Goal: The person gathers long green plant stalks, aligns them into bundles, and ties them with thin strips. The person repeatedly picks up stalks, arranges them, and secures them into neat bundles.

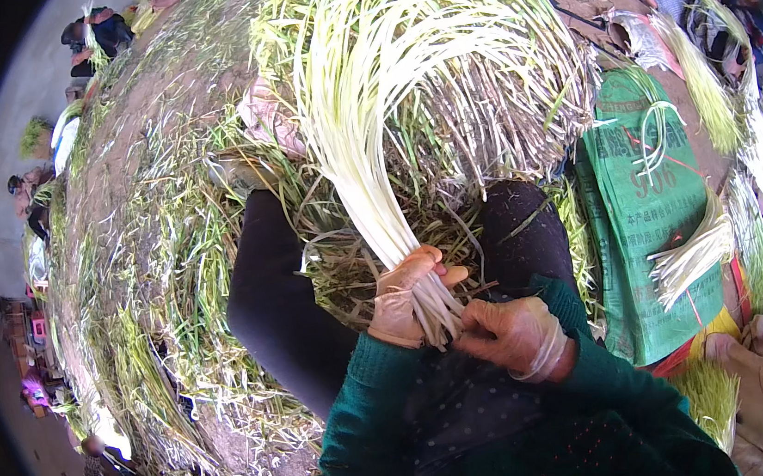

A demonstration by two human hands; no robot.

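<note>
In the lower middle, my left hand (403, 296), in a thin glove, is closed round a long bundle of pale yellow-white leafy stalks (368, 198), whose tops fan upward and arch to the right over a heap. My right hand (513, 336), also gloved, has its fingers curled in at the lower ends of the same bundle, just right of and below my left hand. My dark-clad knees (271, 296) are spread either side, with loose green and dry leaves (335, 234) between them.
A large heap of stalks (516, 103) lies ahead. At right are a green woven sack (635, 304) with small bunches (690, 252) on it and more bundles (702, 102). Leaf litter (173, 288) covers the left floor. Other people (100, 35) work around the edges.
</note>
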